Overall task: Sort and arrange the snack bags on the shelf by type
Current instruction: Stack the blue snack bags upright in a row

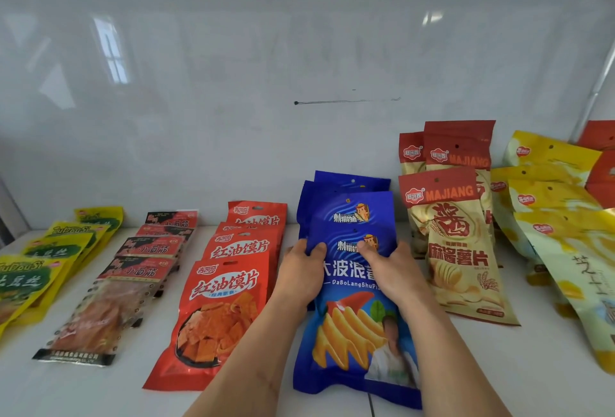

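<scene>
Both hands, left hand [301, 272] and right hand [391, 272], grip the front blue bag [352, 326].

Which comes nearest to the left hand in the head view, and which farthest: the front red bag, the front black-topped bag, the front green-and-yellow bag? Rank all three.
From the left hand:
1. Front red bag, right beside it on its left.
2. Front black-topped bag, one row further left.
3. Front green-and-yellow bag, at the far left edge.
</scene>
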Demonstrator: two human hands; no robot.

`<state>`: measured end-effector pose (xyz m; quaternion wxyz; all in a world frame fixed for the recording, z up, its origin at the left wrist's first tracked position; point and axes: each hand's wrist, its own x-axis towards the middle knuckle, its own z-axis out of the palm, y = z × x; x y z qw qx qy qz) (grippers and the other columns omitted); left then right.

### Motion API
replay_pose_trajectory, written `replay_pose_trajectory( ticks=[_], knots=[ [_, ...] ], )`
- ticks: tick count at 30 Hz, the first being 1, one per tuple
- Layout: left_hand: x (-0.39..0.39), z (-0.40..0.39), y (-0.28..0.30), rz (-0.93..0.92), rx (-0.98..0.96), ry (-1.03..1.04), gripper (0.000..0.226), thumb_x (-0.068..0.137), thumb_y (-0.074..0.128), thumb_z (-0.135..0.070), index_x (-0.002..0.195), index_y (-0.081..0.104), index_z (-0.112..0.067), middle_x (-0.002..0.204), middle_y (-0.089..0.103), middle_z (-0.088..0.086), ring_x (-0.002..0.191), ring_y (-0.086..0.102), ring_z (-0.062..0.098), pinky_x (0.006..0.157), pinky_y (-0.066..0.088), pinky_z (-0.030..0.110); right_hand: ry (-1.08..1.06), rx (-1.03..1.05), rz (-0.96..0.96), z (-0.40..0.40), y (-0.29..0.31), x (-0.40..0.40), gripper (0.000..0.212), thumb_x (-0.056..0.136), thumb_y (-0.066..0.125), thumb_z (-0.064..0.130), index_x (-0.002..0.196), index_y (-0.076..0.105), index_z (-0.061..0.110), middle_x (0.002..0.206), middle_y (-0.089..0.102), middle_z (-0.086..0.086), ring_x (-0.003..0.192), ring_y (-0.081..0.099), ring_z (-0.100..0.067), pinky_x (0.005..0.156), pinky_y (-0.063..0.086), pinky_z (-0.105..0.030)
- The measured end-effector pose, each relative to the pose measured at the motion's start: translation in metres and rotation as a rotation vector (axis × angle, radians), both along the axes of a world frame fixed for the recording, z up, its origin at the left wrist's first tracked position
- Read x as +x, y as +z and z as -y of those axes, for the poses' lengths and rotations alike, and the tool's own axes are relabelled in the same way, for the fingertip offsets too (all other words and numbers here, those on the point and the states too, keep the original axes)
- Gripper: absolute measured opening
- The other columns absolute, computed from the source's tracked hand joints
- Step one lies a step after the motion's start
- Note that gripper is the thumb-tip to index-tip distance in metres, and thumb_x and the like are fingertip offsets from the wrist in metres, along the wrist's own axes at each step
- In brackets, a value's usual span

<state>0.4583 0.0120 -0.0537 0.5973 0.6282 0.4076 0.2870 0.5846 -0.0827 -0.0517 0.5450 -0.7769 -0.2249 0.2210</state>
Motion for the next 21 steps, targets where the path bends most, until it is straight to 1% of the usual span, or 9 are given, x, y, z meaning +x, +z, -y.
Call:
replay_pose_trajectory(
  ticks=[2, 6, 10, 12, 14, 15, 18, 19, 21],
  knots=[
    [-0.0007, 0.0006, 0.0011, 0.026, -0.036, -0.007, 0.025, 0.103, 0.054, -0.037, 0.118, 0.056, -0.017, 0.110, 0.071, 0.004, 0.094, 0.073, 0.018, 0.067, 0.060, 0.028, -0.007, 0.000, 0.004, -0.0008, -0.0011, 0.0019, 0.057, 0.086, 0.071, 0.052, 0.123, 0.046, 0.017, 0.104, 0.070, -0.004, 0.080, 0.072, -0.019, 0.068, 0.058, -0.033],
    [-0.0008, -0.0006, 0.0026, 0.049, -0.080, -0.031, 0.027, 0.102, 0.055, -0.038, 0.117, 0.057, -0.016, 0.108, 0.074, 0.004, 0.094, 0.074, 0.019, 0.074, 0.062, 0.033, -0.013, -0.039, 0.035, -0.0019, 0.0000, 0.0038, 0.059, 0.087, 0.067, 0.056, 0.126, 0.045, 0.017, 0.106, 0.069, -0.005, 0.081, 0.070, -0.020, 0.067, 0.056, -0.032],
    [-0.0011, -0.0001, 0.0035, 0.067, -0.058, -0.056, 0.023, 0.101, 0.056, -0.041, 0.114, 0.057, -0.022, 0.106, 0.075, 0.002, 0.091, 0.076, 0.018, 0.071, 0.062, 0.030, -0.012, -0.045, 0.028, -0.0013, 0.0013, 0.0036, 0.058, 0.088, 0.067, 0.056, 0.124, 0.043, 0.016, 0.103, 0.067, -0.004, 0.077, 0.068, -0.017, 0.058, 0.050, -0.027],
    [-0.0013, -0.0002, 0.0045, 0.079, -0.047, -0.065, 0.023, 0.100, 0.058, -0.042, 0.115, 0.055, -0.026, 0.105, 0.075, 0.001, 0.090, 0.076, 0.017, 0.071, 0.062, 0.031, -0.017, -0.057, 0.030, -0.0013, 0.0006, 0.0038, 0.060, 0.087, 0.067, 0.057, 0.123, 0.043, 0.017, 0.102, 0.067, -0.003, 0.077, 0.069, -0.018, 0.060, 0.053, -0.029],
    [-0.0011, 0.0000, 0.0056, 0.098, -0.046, -0.075, 0.028, 0.099, 0.060, -0.042, 0.122, 0.054, -0.027, 0.105, 0.075, 0.000, 0.089, 0.076, 0.017, 0.071, 0.063, 0.032, -0.023, -0.060, 0.029, -0.0017, 0.0000, 0.0044, 0.063, 0.085, 0.068, 0.059, 0.124, 0.043, 0.017, 0.105, 0.068, -0.004, 0.080, 0.070, -0.020, 0.068, 0.058, -0.033],
    [-0.0010, 0.0001, 0.0061, 0.101, -0.040, -0.078, 0.034, 0.098, 0.061, -0.042, 0.128, 0.053, -0.027, 0.106, 0.075, 0.000, 0.090, 0.076, 0.017, 0.072, 0.063, 0.032, -0.024, -0.058, 0.029, -0.0018, 0.0001, 0.0044, 0.064, 0.085, 0.068, 0.059, 0.126, 0.044, 0.017, 0.106, 0.068, -0.004, 0.081, 0.071, -0.020, 0.069, 0.058, -0.033],
    [-0.0004, 0.0002, 0.0053, 0.078, 0.003, -0.083, 0.055, 0.097, 0.061, -0.045, 0.146, 0.043, -0.026, 0.113, 0.073, 0.001, 0.093, 0.075, 0.017, 0.078, 0.064, 0.037, -0.022, -0.057, 0.033, -0.0017, -0.0005, 0.0038, 0.066, 0.085, 0.067, 0.059, 0.129, 0.043, 0.016, 0.108, 0.068, -0.005, 0.082, 0.070, -0.019, 0.064, 0.055, -0.031],
    [-0.0004, 0.0004, 0.0050, 0.068, 0.019, -0.082, 0.059, 0.097, 0.060, -0.047, 0.148, 0.041, -0.025, 0.115, 0.073, 0.001, 0.094, 0.075, 0.017, 0.080, 0.064, 0.039, -0.023, -0.058, 0.036, -0.0012, -0.0002, 0.0033, 0.067, 0.085, 0.067, 0.059, 0.130, 0.043, 0.016, 0.108, 0.069, -0.005, 0.081, 0.070, -0.019, 0.063, 0.054, -0.030],
    [-0.0006, 0.0006, 0.0041, 0.053, 0.044, -0.074, 0.059, 0.097, 0.060, -0.048, 0.148, 0.041, -0.025, 0.116, 0.072, 0.001, 0.095, 0.075, 0.017, 0.082, 0.064, 0.040, -0.024, -0.061, 0.045, -0.0010, 0.0004, 0.0032, 0.067, 0.085, 0.067, 0.060, 0.130, 0.043, 0.016, 0.107, 0.069, -0.004, 0.080, 0.070, -0.018, 0.060, 0.052, -0.028]
  ],
)
